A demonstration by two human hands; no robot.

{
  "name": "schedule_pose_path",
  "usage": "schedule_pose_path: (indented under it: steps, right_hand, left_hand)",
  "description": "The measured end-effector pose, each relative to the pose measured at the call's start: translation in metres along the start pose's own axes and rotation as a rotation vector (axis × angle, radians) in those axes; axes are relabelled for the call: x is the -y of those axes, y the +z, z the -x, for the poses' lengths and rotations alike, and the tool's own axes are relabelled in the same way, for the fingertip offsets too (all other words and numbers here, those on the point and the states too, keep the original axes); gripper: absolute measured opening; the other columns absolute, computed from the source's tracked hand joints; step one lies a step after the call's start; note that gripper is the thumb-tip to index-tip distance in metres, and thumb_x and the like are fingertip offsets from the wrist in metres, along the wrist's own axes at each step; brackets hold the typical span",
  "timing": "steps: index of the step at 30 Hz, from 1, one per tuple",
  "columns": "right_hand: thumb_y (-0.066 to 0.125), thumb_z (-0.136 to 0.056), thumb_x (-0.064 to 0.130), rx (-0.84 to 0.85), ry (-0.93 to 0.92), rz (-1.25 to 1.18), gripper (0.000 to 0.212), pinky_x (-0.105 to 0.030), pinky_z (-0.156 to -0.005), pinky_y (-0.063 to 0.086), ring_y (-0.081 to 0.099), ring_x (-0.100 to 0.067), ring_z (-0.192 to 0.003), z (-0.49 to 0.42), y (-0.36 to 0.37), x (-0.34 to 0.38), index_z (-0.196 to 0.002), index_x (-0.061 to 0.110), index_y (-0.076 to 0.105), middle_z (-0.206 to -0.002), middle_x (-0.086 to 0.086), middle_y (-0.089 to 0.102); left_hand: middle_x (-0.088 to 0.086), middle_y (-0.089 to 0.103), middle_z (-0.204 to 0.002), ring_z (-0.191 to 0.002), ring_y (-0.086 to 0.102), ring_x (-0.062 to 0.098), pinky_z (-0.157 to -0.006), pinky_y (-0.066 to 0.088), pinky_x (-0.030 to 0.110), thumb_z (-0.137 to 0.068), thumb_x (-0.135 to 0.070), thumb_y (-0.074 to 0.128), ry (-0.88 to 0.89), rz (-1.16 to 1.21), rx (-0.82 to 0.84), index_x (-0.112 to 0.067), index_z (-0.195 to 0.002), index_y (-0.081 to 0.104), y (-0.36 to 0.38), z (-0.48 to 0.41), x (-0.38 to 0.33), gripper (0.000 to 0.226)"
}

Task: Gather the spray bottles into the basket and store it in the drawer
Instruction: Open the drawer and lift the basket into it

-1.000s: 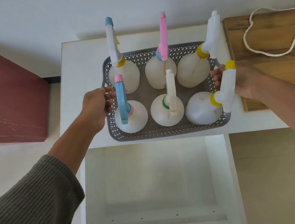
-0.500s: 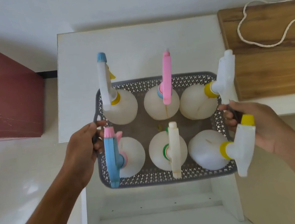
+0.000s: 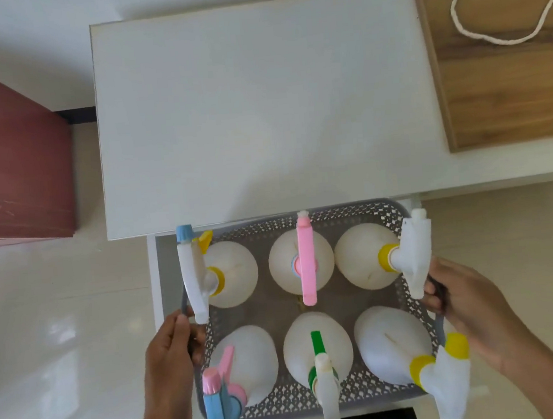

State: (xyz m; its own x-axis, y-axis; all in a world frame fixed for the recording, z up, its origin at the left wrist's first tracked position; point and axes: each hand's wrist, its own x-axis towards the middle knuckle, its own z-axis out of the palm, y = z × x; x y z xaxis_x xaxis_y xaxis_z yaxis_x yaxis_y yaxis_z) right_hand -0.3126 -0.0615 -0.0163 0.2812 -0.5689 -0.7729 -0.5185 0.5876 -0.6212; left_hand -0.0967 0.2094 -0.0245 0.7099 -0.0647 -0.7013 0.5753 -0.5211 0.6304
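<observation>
Head view: basket (image 3: pixel 319 402) with 6 bottles (image 3: pixel 301 262) sits low in open drawer (image 3: pixel 155 276), below tabletop (image 3: pixel 259 110). Left hand (image 3: pixel 167 356) and right hand (image 3: pixel 467 306) clench side handles. Likely top-heavy, thin flexing plastic; grip both handles level.

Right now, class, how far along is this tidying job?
Done: all six spray bottles stand in the grey basket. In hand: left hand and right hand grip its sides, lowering it into the open drawer. Left: release it and shut the drawer.
</observation>
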Motion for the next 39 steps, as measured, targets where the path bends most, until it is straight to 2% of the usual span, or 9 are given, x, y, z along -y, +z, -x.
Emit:
schedule_pose_path:
  steps: [7, 11, 14, 20, 23, 27, 30, 34, 39]
  right_hand:
    - [0.042, -0.102, 0.012, -0.062, -0.001, 0.049, 0.063, -0.013, -0.040, 0.029, 0.031, -0.006, -0.042, -0.010, 0.011, -0.047, -0.044, 0.031, 0.058, -0.048, 0.011, 0.038]
    - [0.037, -0.105, 0.013, -0.079, 0.030, 0.034, 0.066, -0.016, -0.046, 0.031, 0.033, -0.004, -0.043, -0.022, 0.022, -0.068, -0.045, 0.030, 0.059, -0.049, 0.012, 0.037]
    - [0.037, -0.107, 0.016, -0.096, 0.048, 0.028, 0.054, -0.024, -0.054, 0.030, 0.034, -0.007, -0.048, -0.035, 0.030, -0.081, -0.057, 0.025, 0.055, -0.058, 0.004, 0.037]
    - [0.038, -0.107, 0.018, -0.148, 0.071, 0.029, 0.036, -0.022, -0.055, 0.032, 0.035, -0.010, -0.054, -0.071, 0.045, -0.111, -0.083, 0.012, 0.064, -0.063, 0.001, 0.039]
    - [0.038, -0.106, 0.017, -0.171, 0.085, 0.022, 0.037, -0.021, -0.055, 0.032, 0.036, -0.009, -0.053, -0.092, 0.053, -0.121, -0.079, 0.014, 0.063, -0.061, 0.003, 0.041]
    - [0.039, -0.105, 0.015, -0.192, 0.081, 0.051, 0.040, -0.016, -0.050, 0.032, 0.038, -0.002, -0.048, -0.116, 0.062, -0.130, -0.069, 0.020, 0.057, -0.059, 0.007, 0.044]
    - [0.039, -0.102, 0.014, -0.196, 0.082, 0.075, 0.043, -0.021, -0.052, 0.030, 0.036, -0.007, -0.051, -0.131, 0.064, -0.136, -0.062, 0.023, 0.052, -0.055, 0.010, 0.046]
    - [0.038, -0.102, 0.013, -0.202, 0.071, 0.095, 0.045, -0.025, -0.053, 0.027, 0.032, -0.012, -0.053, -0.147, 0.065, -0.146, -0.060, 0.023, 0.052, -0.059, 0.002, 0.041]
    - [0.040, -0.100, 0.014, -0.220, 0.067, 0.118, 0.066, -0.024, -0.054, 0.028, 0.035, -0.010, -0.054, -0.160, 0.066, -0.159, -0.039, 0.032, 0.055, -0.057, 0.008, 0.043]
  left_hand:
    - [-0.003, 0.053, -0.051, -0.054, 0.042, 0.019, -0.055, 0.035, 0.032, -0.105, -0.017, 0.041, 0.015, -0.119, -0.003, -0.012, -0.082, 0.063, 0.000, -0.017, 0.039, 0.032]
    - [0.005, 0.055, -0.060, -0.057, 0.046, 0.019, -0.056, 0.038, 0.030, -0.106, -0.017, 0.038, 0.014, -0.157, 0.019, -0.010, -0.086, 0.061, 0.006, -0.035, 0.052, 0.032]
    - [0.009, 0.058, -0.067, -0.063, 0.051, 0.020, -0.059, 0.043, 0.026, -0.106, -0.021, 0.036, 0.002, -0.197, 0.036, -0.010, -0.082, 0.059, 0.009, -0.051, 0.066, 0.035]
    - [0.008, 0.066, -0.071, -0.068, 0.061, 0.022, -0.065, 0.051, 0.027, -0.106, -0.017, 0.036, -0.052, -0.209, 0.108, -0.009, -0.087, 0.061, 0.013, -0.096, 0.092, 0.032]
    - [0.008, 0.067, -0.073, -0.068, 0.063, 0.019, -0.062, 0.051, 0.023, -0.106, -0.017, 0.036, -0.074, -0.200, 0.118, -0.011, -0.091, 0.061, 0.019, -0.118, 0.099, 0.030]
    - [0.015, 0.066, -0.080, -0.072, 0.062, 0.024, -0.070, 0.052, 0.030, -0.106, -0.015, 0.035, -0.089, -0.156, 0.139, -0.009, -0.096, 0.063, 0.030, -0.143, 0.109, 0.030]
    - [0.014, 0.065, -0.078, -0.072, 0.060, 0.025, -0.075, 0.052, 0.034, -0.106, -0.012, 0.035, -0.109, -0.125, 0.155, -0.014, -0.091, 0.061, 0.038, -0.156, 0.115, 0.030]
    - [0.013, 0.066, -0.077, -0.071, 0.061, 0.024, -0.073, 0.053, 0.033, -0.105, -0.009, 0.034, -0.141, -0.134, 0.165, -0.014, -0.087, 0.060, 0.046, -0.169, 0.125, 0.032]
    - [0.013, 0.068, -0.077, -0.073, 0.064, 0.024, -0.075, 0.055, 0.033, -0.105, -0.009, 0.036, -0.157, -0.134, 0.150, -0.016, -0.088, 0.062, 0.053, -0.180, 0.136, 0.032]
